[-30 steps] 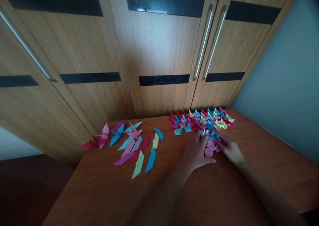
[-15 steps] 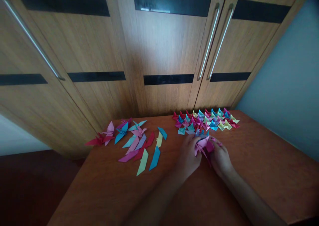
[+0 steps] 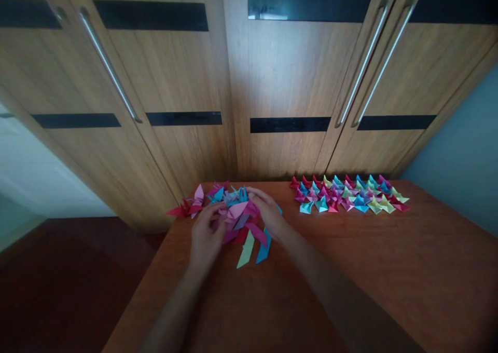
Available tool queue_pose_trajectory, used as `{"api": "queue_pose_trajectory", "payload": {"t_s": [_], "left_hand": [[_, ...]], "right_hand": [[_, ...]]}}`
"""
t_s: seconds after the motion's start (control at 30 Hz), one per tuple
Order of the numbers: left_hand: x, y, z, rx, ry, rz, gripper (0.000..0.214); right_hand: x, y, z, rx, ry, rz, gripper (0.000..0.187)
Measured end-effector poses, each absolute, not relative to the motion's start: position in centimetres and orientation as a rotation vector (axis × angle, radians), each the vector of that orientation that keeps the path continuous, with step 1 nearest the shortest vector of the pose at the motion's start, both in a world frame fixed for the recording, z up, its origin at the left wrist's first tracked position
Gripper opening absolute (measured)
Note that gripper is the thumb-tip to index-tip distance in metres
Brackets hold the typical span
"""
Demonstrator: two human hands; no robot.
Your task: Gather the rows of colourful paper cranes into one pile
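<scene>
Gripping a loose bunch of pink, magenta and blue folded-paper cranes [image 3: 238, 208] dead centre between left hand [image 3: 206, 233] and right hand [image 3: 270, 215], both curled in, about equally close, no obvious long axis. Holding it over flat, slanted paper strips [image 3: 245, 250] at the left of a reddish-brown wooden table [image 3: 311, 290], honestly not seeing whether touching. Facing a wooden cupboard [image 3: 284, 72] on the far side, with rows of small multicoloured folded-paper pieces [image 3: 347, 203] far right.

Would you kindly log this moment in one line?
left hand: holding paper bunch; right hand: same bunch; paper figures: rows, right
</scene>
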State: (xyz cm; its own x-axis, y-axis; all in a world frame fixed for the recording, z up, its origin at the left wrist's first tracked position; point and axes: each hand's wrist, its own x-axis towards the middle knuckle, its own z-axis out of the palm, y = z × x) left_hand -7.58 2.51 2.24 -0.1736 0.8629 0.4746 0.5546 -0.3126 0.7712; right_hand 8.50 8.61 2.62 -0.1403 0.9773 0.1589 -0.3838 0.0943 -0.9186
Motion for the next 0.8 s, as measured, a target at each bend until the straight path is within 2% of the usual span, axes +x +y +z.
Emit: {"api": "queue_pose_trajectory", "payload": {"t_s": [0.27,0.47,0.57,0.8], "left_hand": [[-14.2,1.6,1.3,1.673,1.984,1.336,0.038],[-13.2,0.8,2.3,1.904,2.222,1.312,0.03],[-10.7,0.5,2.7,2.172,2.015,1.335,0.029],[-3.4,0.2,2.5,2.49,1.463,1.121,0.037]], "right_hand": [[11.0,9.1,2.7,-0.844,-1.468,1.2,0.029],[15.3,8.7,-0.7,-1.036,-1.457,0.969,0.028],[17.6,7.8,-2.2,-1.134,-1.544,0.818,0.028],[27.2,8.4,-2.8,-1.424,-1.617,0.135,0.033]]}}
